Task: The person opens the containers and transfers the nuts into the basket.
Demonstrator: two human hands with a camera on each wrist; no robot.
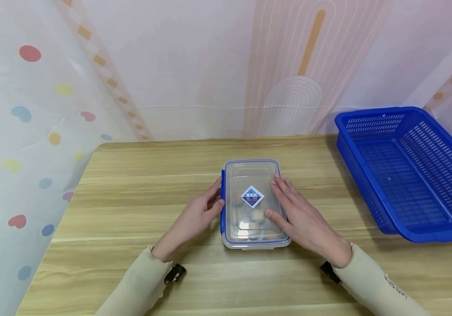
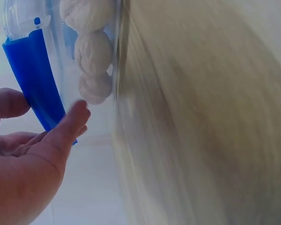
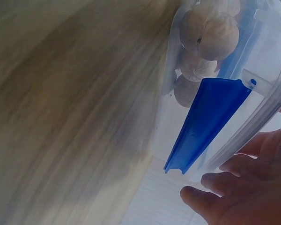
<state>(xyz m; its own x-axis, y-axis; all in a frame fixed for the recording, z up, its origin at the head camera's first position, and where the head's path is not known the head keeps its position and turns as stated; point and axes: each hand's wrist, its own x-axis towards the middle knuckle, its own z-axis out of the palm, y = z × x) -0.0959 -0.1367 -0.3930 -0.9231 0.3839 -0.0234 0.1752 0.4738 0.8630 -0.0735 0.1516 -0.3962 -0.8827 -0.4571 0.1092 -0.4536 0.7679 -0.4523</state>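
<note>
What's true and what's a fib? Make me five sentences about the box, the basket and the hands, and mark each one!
1. The left hand touches a blue latch. True.
2. The right hand is inside the basket. False: it is at the right side of the clear box.
3. Round things are inside the box. True.
4. The lid is off. False: it is on the box.
5. The basket is blue. True.

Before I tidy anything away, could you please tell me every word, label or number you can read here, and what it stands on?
"BXH": on the diamond label on the box lid.
Smaller print beneath it: too small to read.
Lettering on the right sleeve: too blurred to read.
</note>
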